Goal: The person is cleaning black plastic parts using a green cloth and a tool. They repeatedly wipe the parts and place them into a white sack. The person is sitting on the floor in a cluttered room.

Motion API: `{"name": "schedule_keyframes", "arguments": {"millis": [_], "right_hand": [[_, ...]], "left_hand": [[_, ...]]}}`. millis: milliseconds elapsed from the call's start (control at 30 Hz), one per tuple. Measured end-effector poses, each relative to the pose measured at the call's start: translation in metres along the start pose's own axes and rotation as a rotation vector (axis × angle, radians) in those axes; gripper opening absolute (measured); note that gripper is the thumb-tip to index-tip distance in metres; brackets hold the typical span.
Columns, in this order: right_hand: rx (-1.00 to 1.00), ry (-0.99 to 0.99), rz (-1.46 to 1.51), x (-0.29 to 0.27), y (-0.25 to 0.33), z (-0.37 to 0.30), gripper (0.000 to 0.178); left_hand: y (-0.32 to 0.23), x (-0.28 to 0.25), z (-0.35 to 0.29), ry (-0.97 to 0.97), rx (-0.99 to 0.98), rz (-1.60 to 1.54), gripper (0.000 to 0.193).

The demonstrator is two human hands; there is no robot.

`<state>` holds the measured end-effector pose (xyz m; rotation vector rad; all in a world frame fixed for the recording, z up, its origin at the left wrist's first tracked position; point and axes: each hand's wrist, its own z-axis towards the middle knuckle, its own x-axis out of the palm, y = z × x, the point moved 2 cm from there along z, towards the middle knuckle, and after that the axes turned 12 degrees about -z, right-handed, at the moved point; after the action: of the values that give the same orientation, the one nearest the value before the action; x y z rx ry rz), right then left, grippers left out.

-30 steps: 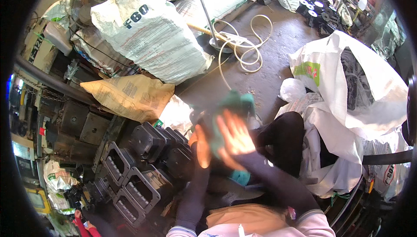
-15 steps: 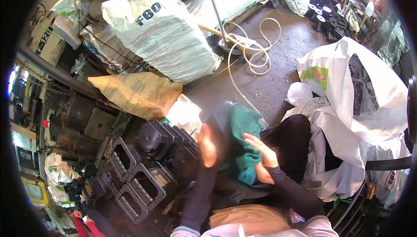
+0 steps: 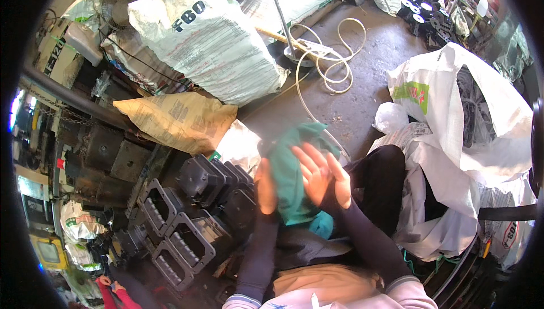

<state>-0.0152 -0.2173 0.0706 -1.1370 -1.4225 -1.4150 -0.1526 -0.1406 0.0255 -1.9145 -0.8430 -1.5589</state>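
A green cloth (image 3: 286, 181) is spread between my hands above my lap and mostly covers a dark grey part, whose kind I cannot make out. My left hand (image 3: 265, 187) is closed at the left edge of the cloth and the part, its fingers partly hidden and blurred. Against the right side of the cloth lies my right hand (image 3: 317, 176), fingers stretched out and thumb apart. A brighter teal fold (image 3: 322, 225) of cloth hangs below the right wrist.
Black plastic housings (image 3: 184, 244) stand stacked at my left. A white sack (image 3: 433, 184) with dark parts in it is at my right. Ahead are a brown paper bag (image 3: 181, 122), a large white sack (image 3: 209, 37) and a coiled pale hose (image 3: 340, 71). Another person's red-sleeved arms (image 3: 110, 292) show lower left.
The green cloth has moved left and spread over the dark part. My right hand has shifted up and left, its fingers now stretched out. My left hand has barely moved.
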Motion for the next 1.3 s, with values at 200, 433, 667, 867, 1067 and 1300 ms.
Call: {"name": "schedule_keyframes", "arguments": {"millis": [200, 433, 667, 867, 1067, 1300], "right_hand": [[0.067, -0.051, -0.152, -0.069, -0.01, -0.042, 0.051], [0.057, -0.561, -1.31, -0.092, 0.0, -0.057, 0.029], [-0.189, -0.463, -1.13, -0.088, -0.004, -0.02, 0.03], [-0.41, -0.236, -0.144, -0.172, 0.01, -0.001, 0.035], [-0.301, -0.37, -1.212, -0.104, 0.048, -0.021, 0.021], [-0.307, -0.314, -1.282, -0.054, 0.084, -0.004, 0.016]], "left_hand": [[0.012, 0.027, -0.006, -0.133, 0.286, 0.7, 0.044], [0.01, 0.018, 0.003, -0.153, 0.324, 0.698, 0.055], [0.038, 0.028, -0.009, -0.165, 0.296, 0.519, 0.055], [0.011, 0.039, -0.02, -0.36, 0.264, 1.237, 0.039], [0.001, 0.116, -0.03, 0.373, 0.361, 2.113, 0.116], [0.042, 0.118, -0.011, 0.804, 0.677, 2.471, 0.106]]}}
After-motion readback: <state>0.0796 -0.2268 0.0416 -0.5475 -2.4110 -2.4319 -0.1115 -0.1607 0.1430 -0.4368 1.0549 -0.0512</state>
